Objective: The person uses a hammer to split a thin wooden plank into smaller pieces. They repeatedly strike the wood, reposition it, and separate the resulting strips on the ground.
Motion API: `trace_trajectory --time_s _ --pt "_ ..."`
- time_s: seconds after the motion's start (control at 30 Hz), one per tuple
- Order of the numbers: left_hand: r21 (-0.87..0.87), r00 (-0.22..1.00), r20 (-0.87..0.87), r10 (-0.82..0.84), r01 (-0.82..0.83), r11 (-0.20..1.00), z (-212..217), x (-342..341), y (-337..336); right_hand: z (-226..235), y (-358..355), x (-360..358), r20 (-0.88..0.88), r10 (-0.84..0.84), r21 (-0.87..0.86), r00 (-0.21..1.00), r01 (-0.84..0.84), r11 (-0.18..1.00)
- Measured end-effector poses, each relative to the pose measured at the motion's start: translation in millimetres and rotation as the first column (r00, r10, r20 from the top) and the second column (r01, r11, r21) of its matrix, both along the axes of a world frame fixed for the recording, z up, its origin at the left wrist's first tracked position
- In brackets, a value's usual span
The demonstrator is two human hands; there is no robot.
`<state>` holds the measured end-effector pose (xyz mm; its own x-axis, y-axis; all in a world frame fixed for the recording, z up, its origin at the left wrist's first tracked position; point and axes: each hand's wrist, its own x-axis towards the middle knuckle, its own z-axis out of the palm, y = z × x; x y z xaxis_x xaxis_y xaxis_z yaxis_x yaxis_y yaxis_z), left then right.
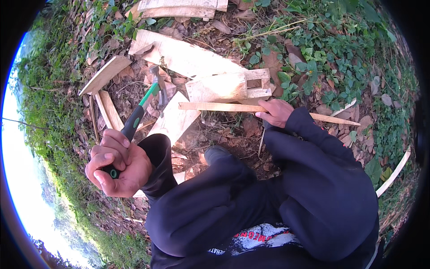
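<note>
My left hand [117,163] is closed round the black and green handle of a claw hammer [139,110], its metal head raised up and away from me. On the other side, my right hand [276,113] grips a long thin wooden strip [215,106] with fingers and thumb. The strip lies crosswise in front of my knees, and its narrower end sticks out past my right wrist. Just beyond the strip is a wooden block [217,88] with a rectangular slot near its right end. A pale board [177,120] lies between the hammer and the strip.
Beyond the block a wide plank [188,56] rests on dry leaves, with more boards [179,10] farther off. Offcuts [105,75] lie at the left. Green plants [322,58] grow at the right. My bent legs [206,197] fill the near middle.
</note>
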<state>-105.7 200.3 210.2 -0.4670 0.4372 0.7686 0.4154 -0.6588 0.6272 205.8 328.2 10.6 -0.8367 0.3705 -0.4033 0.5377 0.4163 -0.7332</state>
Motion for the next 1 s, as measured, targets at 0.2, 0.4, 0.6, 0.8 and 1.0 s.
trace_trajectory --time_s 0.2,0.4,0.6,0.8,1.0 --pt "-0.035 0.995 0.064 -0.072 0.074 0.997 -19.4 17.3 4.6 -2.5 -3.1 7.2 0.051 -0.031 -0.025 0.998 0.032 0.999" --pt "-0.092 0.993 0.092 -0.079 0.087 0.992 -37.1 7.7 18.5 -4.7 2.1 12.6 0.03 -0.064 -0.034 0.997 0.065 0.997" --pt "-0.098 0.972 0.195 -0.134 0.155 0.983 -50.8 -1.9 34.5 -4.2 -0.3 17.3 0.02 -0.106 -0.002 0.994 0.106 0.994" --pt "-0.141 0.955 0.254 -0.156 0.196 0.97 -53.6 -2.4 37.1 -8.3 1.1 17.5 0.033 -0.064 0.024 0.997 0.063 0.998" --pt "-0.084 0.953 0.275 -0.125 0.153 0.985 -31.4 -12.4 23.2 -7.5 6.0 14.7 0.026 -0.044 -0.041 0.999 0.045 0.998"
